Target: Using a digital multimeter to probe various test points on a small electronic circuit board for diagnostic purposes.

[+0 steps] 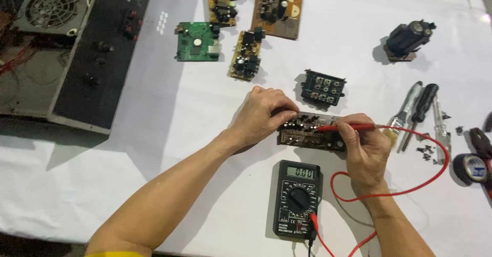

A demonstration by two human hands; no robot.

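White cloth (pixel 169 134) over the whole table, front edge running just below the multimeter (pixel 296 199). Open bare cloth left of the multimeter, past the left forearm; narrower bare strip to its right, crossed by the looping red lead (pixel 410 190). Directly above the multimeter: dark circuit board (pixel 307 134), steadied at its left end by the left hand (pixel 262 114), fingers curled and pressed down on it. Right hand (pixel 365 147) on the board's right end, pinching a red probe (pixel 348 127) laid across the top. Farther above: green board (pixel 197 42), three brown boards. Up left: black amplifier case (pixel 77 57). Right of the multimeter: screwdrivers (pixel 420 111), loose screws, black tape roll (pixel 469 169) bearing a blue-and-white label.
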